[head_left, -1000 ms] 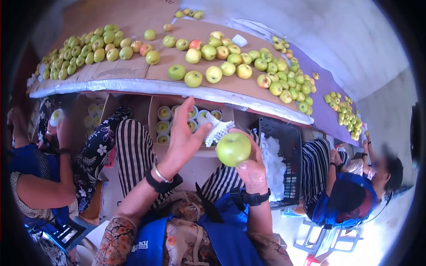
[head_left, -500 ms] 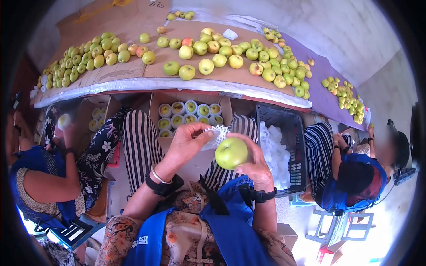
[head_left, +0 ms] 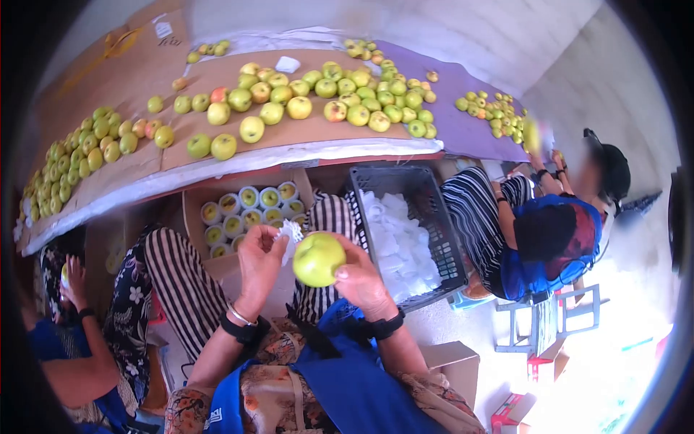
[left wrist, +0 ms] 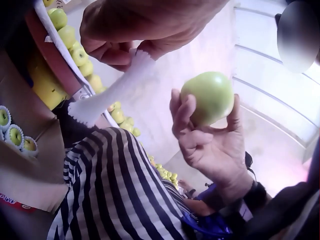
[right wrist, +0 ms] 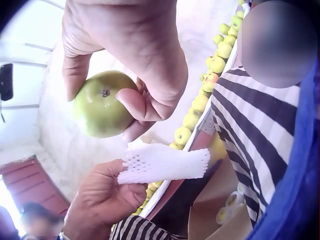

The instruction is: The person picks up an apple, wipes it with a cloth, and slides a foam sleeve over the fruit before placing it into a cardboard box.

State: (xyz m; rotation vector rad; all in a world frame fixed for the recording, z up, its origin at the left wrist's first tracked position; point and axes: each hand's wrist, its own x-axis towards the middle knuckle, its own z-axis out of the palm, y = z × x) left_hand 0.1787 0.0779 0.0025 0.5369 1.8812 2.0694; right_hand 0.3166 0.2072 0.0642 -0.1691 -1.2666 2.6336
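Observation:
My right hand (head_left: 363,283) grips a green apple (head_left: 318,260), fingers and thumb around its sides. The left hand (head_left: 260,262) pinches a white foam net sleeve (head_left: 290,233) by one end, close beside the apple. Seen from the left wrist, the sleeve (left wrist: 117,90) hangs long and flattened from the fingertips, and the apple (left wrist: 207,97) is apart from it. In the right wrist view the apple's (right wrist: 102,107) dark calyx end faces the camera, with the holed netting (right wrist: 165,162) just below it.
Loose apples (head_left: 253,129) lie over the cardboard-covered table (head_left: 173,155). Under its edge stands a carton (head_left: 195,189) with rows of sleeved apples. A black crate (head_left: 452,267) right of it holds white foam sleeves (head_left: 397,242). People sit on both sides, one (head_left: 557,231) at right.
A second ago the left hand was spread beside the sleeve; now its fingertips pinch the sleeve. The right hand keeps the apple. The head view has swung to the right.

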